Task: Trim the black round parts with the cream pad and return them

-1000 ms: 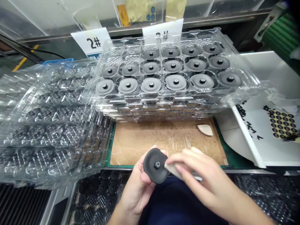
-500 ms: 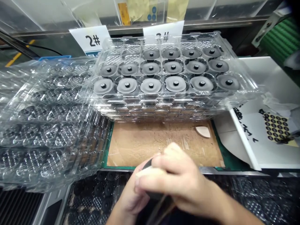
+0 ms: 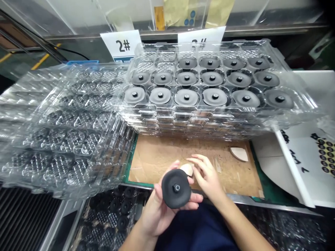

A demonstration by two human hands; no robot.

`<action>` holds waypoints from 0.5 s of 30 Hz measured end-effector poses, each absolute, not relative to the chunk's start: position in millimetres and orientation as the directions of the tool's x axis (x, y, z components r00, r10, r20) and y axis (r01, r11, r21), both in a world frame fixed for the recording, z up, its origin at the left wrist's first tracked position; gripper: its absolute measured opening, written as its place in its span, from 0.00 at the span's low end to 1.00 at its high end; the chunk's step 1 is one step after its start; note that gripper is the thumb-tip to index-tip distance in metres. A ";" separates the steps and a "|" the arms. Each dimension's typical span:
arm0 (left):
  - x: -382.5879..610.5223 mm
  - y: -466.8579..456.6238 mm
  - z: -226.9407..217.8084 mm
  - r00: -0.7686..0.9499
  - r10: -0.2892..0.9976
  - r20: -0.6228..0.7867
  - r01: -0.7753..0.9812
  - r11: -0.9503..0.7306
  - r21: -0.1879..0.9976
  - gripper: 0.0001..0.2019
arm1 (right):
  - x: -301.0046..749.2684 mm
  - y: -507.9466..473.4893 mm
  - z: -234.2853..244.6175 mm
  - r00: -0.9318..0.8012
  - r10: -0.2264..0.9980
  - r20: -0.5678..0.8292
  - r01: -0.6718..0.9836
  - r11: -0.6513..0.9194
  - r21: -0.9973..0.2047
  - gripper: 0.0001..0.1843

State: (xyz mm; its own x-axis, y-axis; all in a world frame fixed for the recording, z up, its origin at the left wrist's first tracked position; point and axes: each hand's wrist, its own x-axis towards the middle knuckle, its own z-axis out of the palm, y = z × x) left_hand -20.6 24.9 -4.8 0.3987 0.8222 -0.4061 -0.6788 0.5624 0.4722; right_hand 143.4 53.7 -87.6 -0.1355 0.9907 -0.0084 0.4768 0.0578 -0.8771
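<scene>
In my left hand (image 3: 159,212) is a black round disc (image 3: 176,190) with a short stud at its centre. The fingers support it from behind, thumb at its left edge, stud side facing me. Just behind the disc, a small pale piece with a rounded edge (image 3: 186,169) shows over the cardboard sheet (image 3: 157,150), partly hidden by the disc. My right hand (image 3: 208,176) is beside that piece, fingers apart and fingertips at its right edge; whether they touch it is unclear. A second pale curved wedge (image 3: 239,153) lies at the right of the cardboard.
Behind the cardboard stands a stack of clear plastic trays (image 3: 209,116), its top one holding rows of similar discs. Another stack of clear trays (image 3: 70,139) is at the left. A white box (image 3: 293,164) with round stickers stands at the right. More discs (image 3: 115,209) sit below the table edge.
My hands, previously together over the disc and a pale piece, have parted. The disc now shows fully in my left hand; my right hand has moved off it with opened fingers. The view has shifted.
</scene>
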 end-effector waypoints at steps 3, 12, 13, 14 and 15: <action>-18.9 24.1 -9.9 0.138 0.964 -0.226 -0.441 0.264 0.858 0.38 | 146.4 52.9 -67.1 -0.137 0.990 0.019 0.414 0.075 -0.907 0.13; -21.4 25.6 -13.9 0.238 0.957 0.167 0.106 -0.197 0.975 0.51 | 164.7 30.7 -32.8 -0.035 0.999 -0.019 0.309 -0.007 -0.951 0.08; -21.6 24.9 -14.6 0.249 0.952 0.178 0.127 -0.214 0.968 0.53 | 166.8 28.6 -28.2 -0.031 0.999 -0.027 0.289 -0.017 -0.957 0.07; -21.6 24.3 -15.7 0.261 0.948 0.184 0.149 -0.228 0.962 0.55 | 168.5 27.2 -22.8 -0.040 0.998 -0.041 0.253 -0.029 -0.967 0.07; -21.4 23.8 -17.1 0.273 0.942 0.195 0.166 -0.246 0.955 0.56 | 169.7 26.6 -17.1 -0.068 0.996 -0.064 0.202 -0.049 -0.978 0.07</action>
State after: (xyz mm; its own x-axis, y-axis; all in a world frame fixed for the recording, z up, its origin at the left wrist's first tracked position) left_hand -21.4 23.8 -17.1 0.2734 0.9419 0.1951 0.1662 -0.2460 0.9549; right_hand 169.7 26.6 -17.1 -0.0679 0.9957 -0.0635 0.2017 -0.0487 -0.9782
